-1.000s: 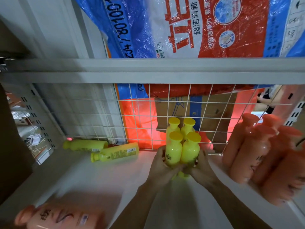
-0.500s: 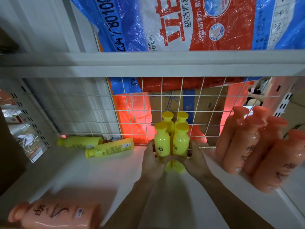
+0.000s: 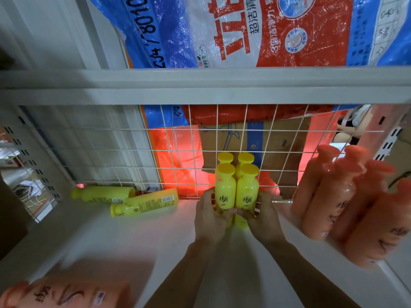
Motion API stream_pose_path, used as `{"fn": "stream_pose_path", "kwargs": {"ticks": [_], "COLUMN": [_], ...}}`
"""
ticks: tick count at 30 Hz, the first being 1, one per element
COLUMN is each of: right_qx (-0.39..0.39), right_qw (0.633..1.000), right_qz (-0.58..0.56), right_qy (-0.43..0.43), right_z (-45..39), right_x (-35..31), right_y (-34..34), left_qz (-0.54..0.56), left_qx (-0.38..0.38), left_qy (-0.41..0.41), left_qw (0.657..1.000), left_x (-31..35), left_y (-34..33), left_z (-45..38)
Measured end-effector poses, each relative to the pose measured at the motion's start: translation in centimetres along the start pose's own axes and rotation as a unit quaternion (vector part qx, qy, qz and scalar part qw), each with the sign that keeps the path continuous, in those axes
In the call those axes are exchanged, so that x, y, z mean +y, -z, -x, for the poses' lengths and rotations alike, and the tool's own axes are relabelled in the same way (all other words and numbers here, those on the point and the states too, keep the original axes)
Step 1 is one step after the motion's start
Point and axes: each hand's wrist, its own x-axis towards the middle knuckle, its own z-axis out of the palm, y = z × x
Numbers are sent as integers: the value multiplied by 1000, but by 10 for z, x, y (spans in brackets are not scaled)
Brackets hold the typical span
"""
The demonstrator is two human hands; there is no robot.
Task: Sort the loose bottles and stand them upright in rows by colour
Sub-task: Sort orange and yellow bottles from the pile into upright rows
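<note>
Left hand grasping front-left yellow bottle, right hand grasping front-right yellow bottle; both upright on shelf, two more behind, orange bottles alongside.

four yellow bottles stand upright, two more yellow bottles lie flat; about five orange bottles stand, blurred; one orange bottle lies down.
</note>
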Motion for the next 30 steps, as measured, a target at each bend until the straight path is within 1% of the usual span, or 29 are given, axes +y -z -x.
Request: {"fn": "stream_pose_path", "kwargs": {"ticks": [5,11,16,18,20,21,22,26,29,30], "right_qx": [-8,-8,-7,14,57,73,72,-10,-114,-138], "right_qw": [1000,1000,999,999,997,996,996,1000,992,988], "right_qz": [5,6,-30,-32,6,28,37,-1,24,30], "right_qy": [18,10,-15,-29,-50,-42,-24,17,55,68], "right_z": [-1,-3,4,12,25,35,46,64,56,52], "right_x": [5,8,6,8,13,14,13,-11,-39,-49], "right_y": [0,0,-2,-3,-6,-10,-15,-51,-82,-92], "left_qz": [-24,-14,-34,-50,-99,-120,-137,-201,-250,-266], "left_qx": [-16,-28,-34,-47,-60,-51,-31,66,123,138], "left_qy": [7,16,24,30,34,37,39,52,73,80], "left_qw": [1000,999,999,997,993,991,989,976,957,951], "left_x": [-8,-9,0,5,4,3,1,0,-1,-1], "left_y": [-1,-2,0,5,16,24,35,92,142,159], "left_z": [-6,-5,-1,3,14,20,26,39,46,48]}}
